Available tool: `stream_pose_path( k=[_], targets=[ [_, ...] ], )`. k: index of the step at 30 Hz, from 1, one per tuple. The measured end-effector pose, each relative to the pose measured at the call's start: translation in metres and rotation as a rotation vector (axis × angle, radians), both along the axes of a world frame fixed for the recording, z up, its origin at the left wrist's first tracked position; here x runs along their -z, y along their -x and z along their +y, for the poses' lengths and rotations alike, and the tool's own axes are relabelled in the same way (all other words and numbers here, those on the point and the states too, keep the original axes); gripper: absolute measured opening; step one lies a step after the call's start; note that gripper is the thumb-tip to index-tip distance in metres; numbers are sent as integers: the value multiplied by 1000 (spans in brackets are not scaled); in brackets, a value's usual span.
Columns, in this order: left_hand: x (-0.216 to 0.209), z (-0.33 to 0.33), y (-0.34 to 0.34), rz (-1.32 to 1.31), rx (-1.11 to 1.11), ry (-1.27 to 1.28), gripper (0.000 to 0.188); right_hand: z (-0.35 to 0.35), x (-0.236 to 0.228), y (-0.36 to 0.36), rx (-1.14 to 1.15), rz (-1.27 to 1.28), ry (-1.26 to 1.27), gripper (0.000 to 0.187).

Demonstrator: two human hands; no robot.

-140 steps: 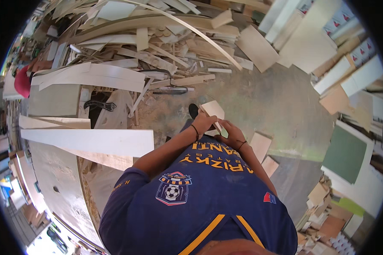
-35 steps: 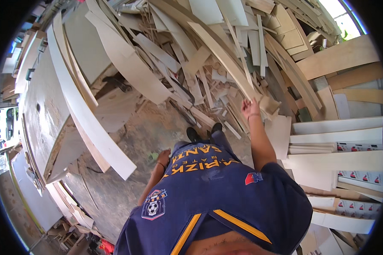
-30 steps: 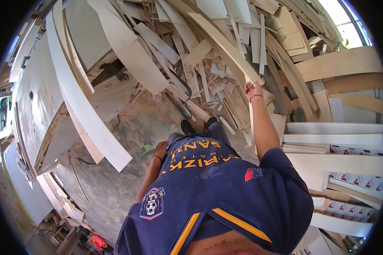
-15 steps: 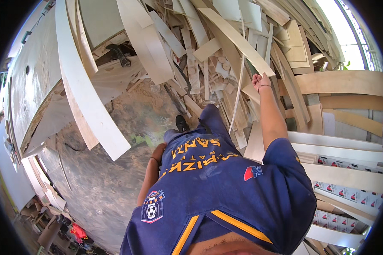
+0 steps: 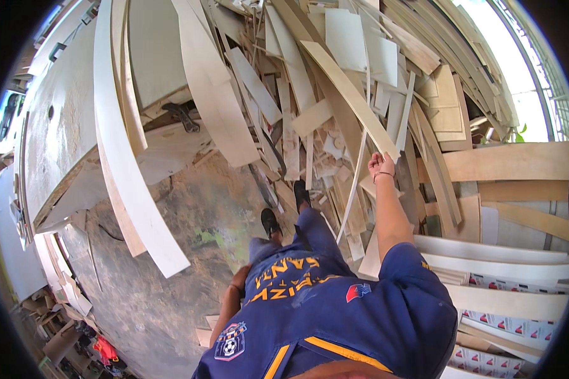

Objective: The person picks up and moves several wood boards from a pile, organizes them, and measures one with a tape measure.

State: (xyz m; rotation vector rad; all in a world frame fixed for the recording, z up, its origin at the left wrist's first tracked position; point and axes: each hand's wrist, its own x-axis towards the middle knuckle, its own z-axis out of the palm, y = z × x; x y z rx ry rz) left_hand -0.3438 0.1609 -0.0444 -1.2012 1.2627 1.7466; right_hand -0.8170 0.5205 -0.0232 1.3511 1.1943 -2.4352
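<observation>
My right hand (image 5: pixel 380 165) reaches forward, its fingers closed at the near end of a long, pale plywood strip (image 5: pixel 351 95). The strip slants away to the upper left, lying over a heap of wood offcuts. My left hand (image 5: pixel 239 278) hangs low beside my left thigh, touching or very near the trousers. Its fingers are mostly hidden against my leg.
A heap of offcuts (image 5: pixel 313 118) lies ahead. On the left, a long white strip (image 5: pixel 139 189) overhangs a worktable (image 5: pixel 63 136). Stacked boards (image 5: pixel 512 161) stand at the right. A thin rod (image 5: pixel 354 189) leans near my right leg.
The view has tilted, so the whole scene sits lower, and my second shoe now shows. My right hand stays at the plywood strip's end; my left hand stays by my thigh.
</observation>
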Motion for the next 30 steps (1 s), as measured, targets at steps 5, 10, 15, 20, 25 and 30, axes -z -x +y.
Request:
stream_pose_path(
  k=[5, 10, 15, 20, 25, 30],
  targets=[
    [30, 7, -30, 40, 146, 204, 52, -33, 28, 36, 154, -42, 175, 28],
    [26, 28, -56, -158, -157, 55, 36, -132, 67, 65, -534, 96, -205, 18],
    [23, 60, -118, 293, 790, 561, 33, -221, 104, 126, -1296, 494, -1055, 47],
    [-35, 117, -76, -38, 305, 501, 50, -250, 144, 176, -1473, 387, -1644, 74],
    [-73, 162, -46, -307, 12, 409, 49, -258, 136, 175, -1649, 92, -1683, 95],
    [-60, 183, -59, -376, -216, 352, 51, -267, 128, 182, -1720, -145, -1644, 102]
  ],
)
